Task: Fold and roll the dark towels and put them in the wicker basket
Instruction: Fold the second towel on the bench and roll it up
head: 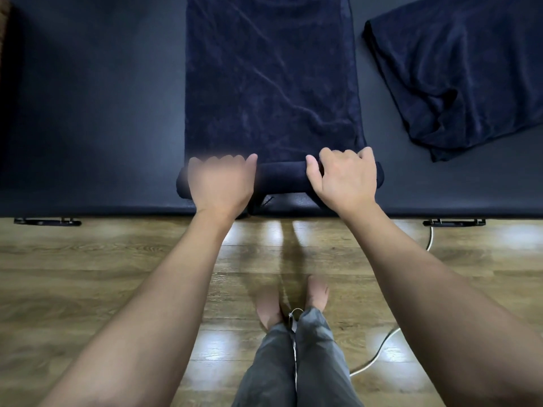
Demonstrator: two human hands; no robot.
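A dark navy towel (270, 77) lies folded into a long strip across the black table, running away from me. Its near end is wound into a thick roll (280, 179) close to the table's front edge. My left hand (220, 180) grips the roll's left part, fingers curled over its top; it is blurred. My right hand (345, 176) grips the roll's right part the same way. A second dark towel (458, 71) lies loosely folded and rumpled at the right. The wicker basket cannot be made out with certainty.
The black table (94, 113) has its front edge just below the roll. A brown shape (4, 39) shows at the far left edge. Below are the wooden floor (88, 274), a white cable (379, 348), and my legs and bare feet.
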